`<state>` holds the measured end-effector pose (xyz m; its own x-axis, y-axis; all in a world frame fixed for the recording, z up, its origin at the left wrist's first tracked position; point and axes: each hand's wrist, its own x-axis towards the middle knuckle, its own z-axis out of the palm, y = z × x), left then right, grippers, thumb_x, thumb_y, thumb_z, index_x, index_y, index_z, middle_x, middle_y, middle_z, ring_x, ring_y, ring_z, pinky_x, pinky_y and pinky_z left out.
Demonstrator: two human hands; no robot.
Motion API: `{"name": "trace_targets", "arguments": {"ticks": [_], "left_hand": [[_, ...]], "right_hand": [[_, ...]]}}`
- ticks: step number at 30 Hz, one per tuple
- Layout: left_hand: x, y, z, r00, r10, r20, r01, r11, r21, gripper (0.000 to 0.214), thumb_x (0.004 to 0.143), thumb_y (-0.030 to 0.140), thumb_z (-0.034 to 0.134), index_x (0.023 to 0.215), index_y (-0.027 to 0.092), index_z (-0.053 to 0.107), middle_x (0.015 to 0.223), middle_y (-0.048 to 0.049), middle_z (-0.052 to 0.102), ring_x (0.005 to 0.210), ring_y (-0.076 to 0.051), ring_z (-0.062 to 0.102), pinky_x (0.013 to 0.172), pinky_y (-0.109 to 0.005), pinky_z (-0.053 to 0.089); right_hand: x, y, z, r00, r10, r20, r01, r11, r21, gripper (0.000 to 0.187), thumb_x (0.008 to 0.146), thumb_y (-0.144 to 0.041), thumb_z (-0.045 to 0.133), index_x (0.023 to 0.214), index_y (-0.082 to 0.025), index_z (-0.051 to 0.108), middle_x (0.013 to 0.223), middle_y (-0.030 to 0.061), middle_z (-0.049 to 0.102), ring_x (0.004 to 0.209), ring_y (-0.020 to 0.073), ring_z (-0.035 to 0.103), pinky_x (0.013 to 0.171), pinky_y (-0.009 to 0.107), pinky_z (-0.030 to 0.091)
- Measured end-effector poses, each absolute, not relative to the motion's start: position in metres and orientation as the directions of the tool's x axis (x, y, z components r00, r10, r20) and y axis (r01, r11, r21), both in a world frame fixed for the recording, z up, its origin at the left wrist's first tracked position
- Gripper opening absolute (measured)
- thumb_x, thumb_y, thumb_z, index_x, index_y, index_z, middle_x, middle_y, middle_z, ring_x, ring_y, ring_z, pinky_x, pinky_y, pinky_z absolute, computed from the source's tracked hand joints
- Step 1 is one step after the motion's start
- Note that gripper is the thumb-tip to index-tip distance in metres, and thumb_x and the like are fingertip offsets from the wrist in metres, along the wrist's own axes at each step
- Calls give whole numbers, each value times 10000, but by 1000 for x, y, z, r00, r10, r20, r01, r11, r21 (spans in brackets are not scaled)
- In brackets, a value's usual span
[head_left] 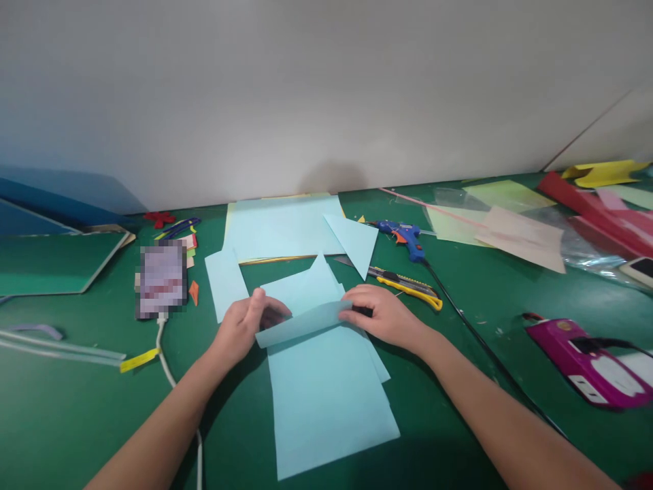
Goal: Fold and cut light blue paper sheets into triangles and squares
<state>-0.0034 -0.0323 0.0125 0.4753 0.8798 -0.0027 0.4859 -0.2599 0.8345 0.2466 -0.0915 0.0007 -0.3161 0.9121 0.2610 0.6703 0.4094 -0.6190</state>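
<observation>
A light blue paper sheet (326, 395) lies on the green table (459, 381) in front of me. Its far edge is folded up into a band (306, 323) that both hands grip. My left hand (245, 327) pinches the band's left end with thumb on top. My right hand (382, 316) holds the right end, fingers curled over it. More light blue paper pieces (286, 228) lie just behind, with a triangular offcut (357, 241).
A yellow utility knife (408, 286) and a blue glue gun (408, 238) with a black cord lie right of the hands. A phone (162, 280) on a white cable sits left. A magenta device (592, 364) and coloured sheets (520, 235) lie at the right.
</observation>
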Motion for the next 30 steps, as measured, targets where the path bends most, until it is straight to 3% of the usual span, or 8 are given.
{"name": "trace_targets", "arguments": {"ticks": [4,8,11,14,16,19,25,30], "left_hand": [[-9,-28,16,526,850,-32,458,-251,853,665,810,712,321,818,180,721,836,-71,737,748,-231,657,684,-328,527],[-13,-27,15,520,853,39,446,-310,839,626,770,721,389,896,199,712,980,-71,728,953,-293,635,838,-383,496],[-11,-29,14,503,864,28,494,-314,811,510,755,637,505,993,219,677,989,-57,712,948,-284,631,755,-354,511],[-7,-32,12,460,888,23,596,-328,733,440,715,470,633,1084,232,618,898,-27,684,738,-207,628,629,-301,497],[-6,-32,10,462,884,69,606,-372,703,411,718,400,632,1093,234,604,882,-16,661,670,-168,602,600,-281,487],[-7,-31,5,474,870,135,595,-429,680,368,723,342,629,1075,237,611,925,-26,657,767,-183,622,619,-276,498],[-6,-31,1,555,806,204,522,-529,669,257,788,300,589,1034,242,633,1012,-38,677,950,-215,623,864,-371,501],[-4,-32,2,623,736,265,482,-627,612,225,832,242,533,1007,251,675,933,-37,632,851,-183,617,783,-330,522]], "right_hand": [[240,-89,-2,-201,948,245,715,313,-625,368,859,-282,570,571,-203,355,558,-37,407,571,129,429,534,243,284],[235,-88,-2,-146,963,226,740,258,-621,356,839,-255,575,591,-206,324,560,-44,391,563,123,417,528,237,251],[233,-88,-2,-123,968,221,755,235,-612,345,843,-254,572,600,-205,331,570,-39,412,570,124,420,536,238,253],[232,-88,-2,-107,967,231,761,229,-607,313,835,-243,586,614,-205,368,587,-36,441,579,126,431,544,238,266],[231,-88,-2,-100,967,235,763,226,-605,289,822,-232,604,625,-205,394,589,-37,452,578,126,436,545,238,273],[230,-88,-2,-92,969,229,770,215,-600,261,808,-220,626,641,-203,426,589,-40,461,573,124,441,545,237,279],[229,-87,-2,-67,975,212,795,181,-579,240,800,-207,641,645,-201,457,588,-39,478,577,127,454,543,240,278],[228,-87,0,-55,981,186,813,153,-563,241,794,-206,663,655,-199,467,593,-40,482,592,130,460,553,239,281]]}}
